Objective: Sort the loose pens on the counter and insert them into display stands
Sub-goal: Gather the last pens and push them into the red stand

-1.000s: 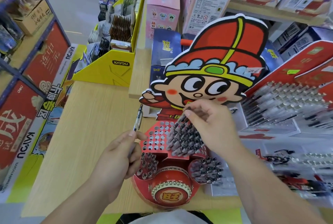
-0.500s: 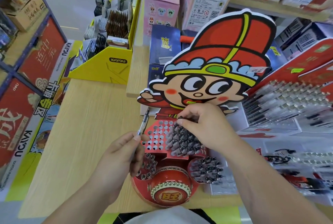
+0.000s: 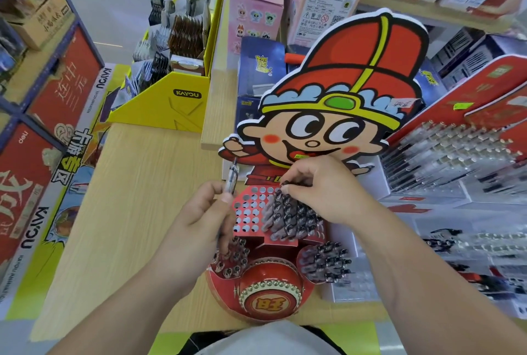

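One more pen going into the stand

Down and in with the right hand (image 3: 322, 192): a second ago raised over the pen cluster (image 3: 291, 217) with a pen slanted above it, now lowered onto the cluster's far edge. Pinching a dark-topped pen (image 3: 283, 183) right at the back row of the red display stand (image 3: 251, 206). Fully seated in its hole or not? Cannot tell, knuckles in the way.

Over on the other side, left hand (image 3: 199, 220) curled round a clear pen (image 3: 231, 180). Barrel near upright, tip leaning toward the cartoon cutout (image 3: 336, 115). Carried nearer the stand's left edge than a second ago, now just beside the open holes. Looks like next in the queue.

Plenty of free holes on the left half of the perforated panel, the right half packed tight. Lower pockets (image 3: 325, 263) either side of the red drum (image 3: 269, 297) well stocked too. All of it planted on the wooden counter (image 3: 128, 197).

Probably next: letting go on the right once the pen sits, then the clear one straight into a free hole. Best kept vertical, to avoid snagging the neighbours.
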